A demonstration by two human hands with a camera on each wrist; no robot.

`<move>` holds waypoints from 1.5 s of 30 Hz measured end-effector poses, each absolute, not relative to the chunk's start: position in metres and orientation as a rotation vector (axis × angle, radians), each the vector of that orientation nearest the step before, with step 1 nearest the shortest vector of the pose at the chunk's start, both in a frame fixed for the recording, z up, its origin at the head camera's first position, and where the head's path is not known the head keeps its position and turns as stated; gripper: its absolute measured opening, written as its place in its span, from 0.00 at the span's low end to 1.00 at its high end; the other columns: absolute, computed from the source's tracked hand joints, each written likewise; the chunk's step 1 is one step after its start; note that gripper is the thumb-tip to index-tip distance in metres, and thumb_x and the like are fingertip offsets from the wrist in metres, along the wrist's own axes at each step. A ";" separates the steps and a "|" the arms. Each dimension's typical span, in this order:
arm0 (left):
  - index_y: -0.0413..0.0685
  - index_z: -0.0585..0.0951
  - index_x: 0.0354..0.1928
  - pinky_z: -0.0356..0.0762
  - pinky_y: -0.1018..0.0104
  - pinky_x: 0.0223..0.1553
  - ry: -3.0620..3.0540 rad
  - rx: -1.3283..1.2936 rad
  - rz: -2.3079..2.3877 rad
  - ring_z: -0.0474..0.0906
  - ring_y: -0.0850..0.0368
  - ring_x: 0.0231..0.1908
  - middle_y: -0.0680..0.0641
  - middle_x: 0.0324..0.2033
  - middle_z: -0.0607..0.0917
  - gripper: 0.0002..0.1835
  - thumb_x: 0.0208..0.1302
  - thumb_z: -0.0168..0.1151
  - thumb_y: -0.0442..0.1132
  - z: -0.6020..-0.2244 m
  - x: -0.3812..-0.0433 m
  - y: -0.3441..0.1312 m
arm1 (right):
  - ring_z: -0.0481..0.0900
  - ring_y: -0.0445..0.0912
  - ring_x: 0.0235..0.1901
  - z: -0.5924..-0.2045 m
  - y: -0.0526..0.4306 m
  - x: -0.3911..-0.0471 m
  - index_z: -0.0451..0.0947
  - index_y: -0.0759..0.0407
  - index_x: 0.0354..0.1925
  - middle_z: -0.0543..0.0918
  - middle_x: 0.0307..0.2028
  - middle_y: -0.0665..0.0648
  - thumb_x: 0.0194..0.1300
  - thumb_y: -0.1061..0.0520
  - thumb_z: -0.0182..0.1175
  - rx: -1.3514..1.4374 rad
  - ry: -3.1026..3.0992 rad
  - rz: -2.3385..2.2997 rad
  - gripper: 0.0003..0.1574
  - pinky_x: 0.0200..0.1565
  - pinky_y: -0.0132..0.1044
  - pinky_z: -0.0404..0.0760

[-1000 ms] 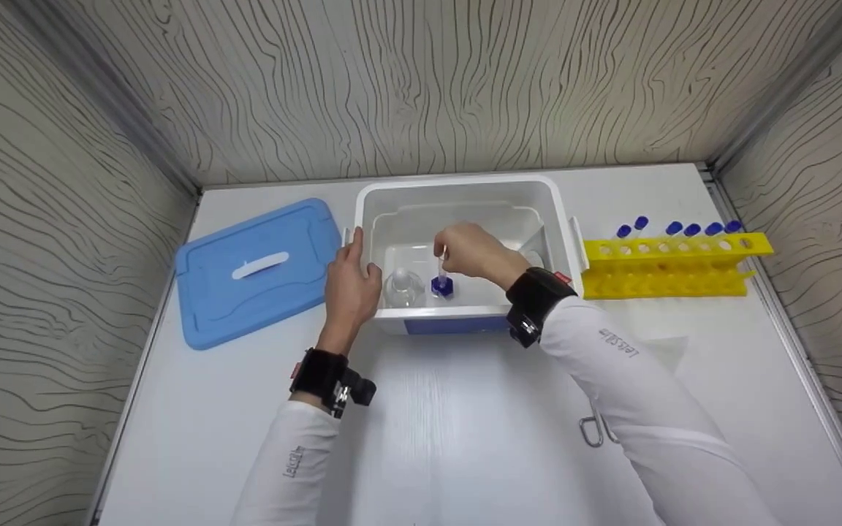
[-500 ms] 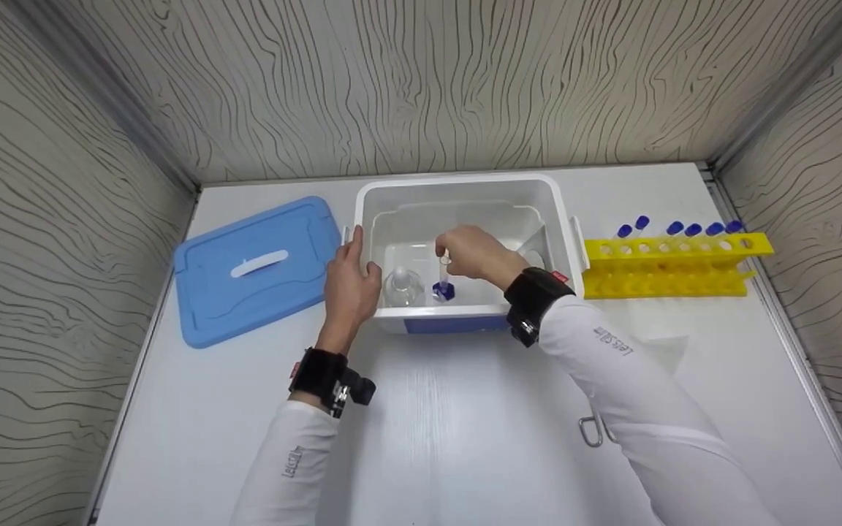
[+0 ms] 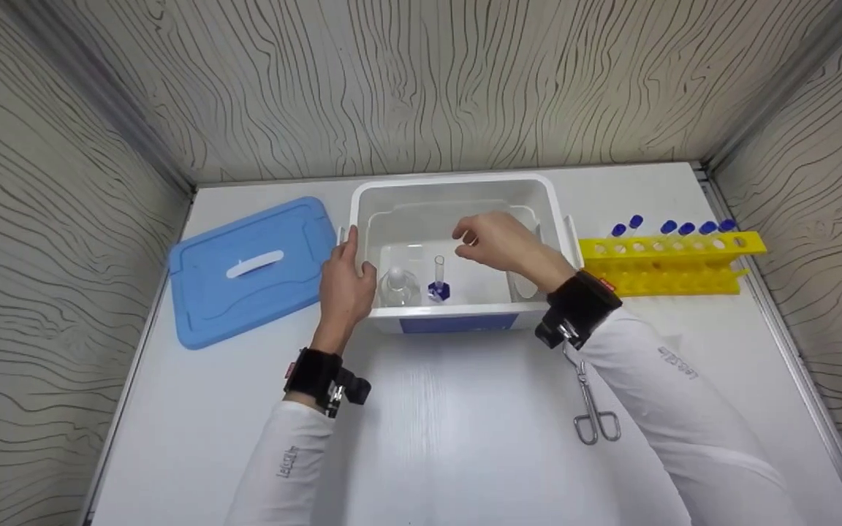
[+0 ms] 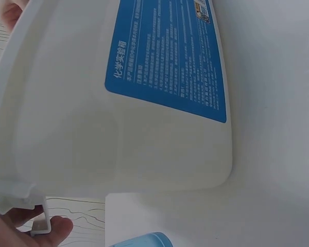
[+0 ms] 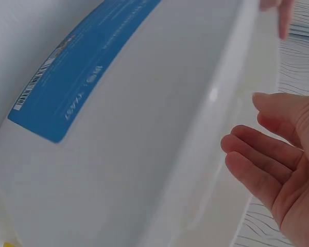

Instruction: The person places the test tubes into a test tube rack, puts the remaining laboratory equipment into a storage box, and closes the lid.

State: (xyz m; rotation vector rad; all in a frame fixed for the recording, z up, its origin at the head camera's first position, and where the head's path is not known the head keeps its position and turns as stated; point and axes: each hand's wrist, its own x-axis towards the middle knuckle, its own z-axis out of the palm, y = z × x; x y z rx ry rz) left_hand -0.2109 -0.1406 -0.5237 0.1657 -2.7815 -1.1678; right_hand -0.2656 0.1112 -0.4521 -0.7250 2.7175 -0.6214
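The white plastic box [image 3: 457,310] stands lidless at the back of the table. My left hand [image 3: 346,285] holds its left rim; in the left wrist view, the fingers [image 4: 56,231] bend round the white side handle [image 4: 45,218]. Inside the box, a graduated cylinder [image 3: 439,274] stands upright on a blue hexagonal base. My right hand [image 3: 495,239] hovers over the box, right of the cylinder and apart from it, with relaxed fingers and nothing in them. To the cylinder's left sits an alcohol lamp [image 3: 397,286] with a white cap. Clear glassware [image 3: 523,286] at the right is partly hidden.
A blue lid [image 3: 253,270] with a white handle lies left of the box. At the right stands a yellow test tube rack [image 3: 673,263] bearing several blue-capped tubes. Metal crucible tongs [image 3: 588,398] lie in front, partly under the right arm. Patterned walls enclose the table.
My right hand has let go of the graduated cylinder's top and moved right and up, its fingers loosening. The cylinder stays standing in the box. My left hand keeps its hold.
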 end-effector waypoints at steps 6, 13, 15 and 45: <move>0.46 0.59 0.76 0.74 0.45 0.64 -2.783 0.157 -1.163 0.74 0.35 0.63 0.32 0.65 0.74 0.35 0.65 0.48 0.36 -0.524 -0.210 -0.144 | 0.86 0.53 0.47 -0.436 0.139 -0.249 0.81 0.61 0.54 0.88 0.47 0.61 0.70 0.52 0.59 -0.632 2.765 -0.849 0.20 0.52 0.47 0.84; 0.47 0.59 0.76 0.74 0.45 0.63 -2.770 0.171 -1.170 0.74 0.34 0.63 0.32 0.65 0.75 0.35 0.66 0.50 0.36 -0.522 -0.210 -0.145 | 0.86 0.57 0.48 -0.424 0.190 -0.228 0.81 0.62 0.54 0.87 0.50 0.63 0.72 0.51 0.58 -0.549 2.849 -1.084 0.20 0.52 0.49 0.85; 0.47 0.59 0.76 0.74 0.44 0.63 -2.769 0.168 -1.171 0.74 0.34 0.63 0.32 0.65 0.75 0.35 0.66 0.50 0.36 -0.522 -0.209 -0.145 | 0.87 0.57 0.47 -0.421 0.205 -0.221 0.81 0.63 0.53 0.87 0.49 0.64 0.72 0.50 0.59 -0.520 2.899 -1.150 0.20 0.50 0.39 0.86; 0.50 0.58 0.77 0.73 0.44 0.63 -2.796 0.201 -1.193 0.73 0.35 0.64 0.33 0.66 0.73 0.35 0.67 0.49 0.37 -0.520 -0.209 -0.146 | 0.69 0.70 0.65 -0.549 0.375 -0.133 0.61 0.72 0.71 0.70 0.66 0.76 0.73 0.39 0.52 0.403 2.939 -1.013 0.45 0.61 0.64 0.71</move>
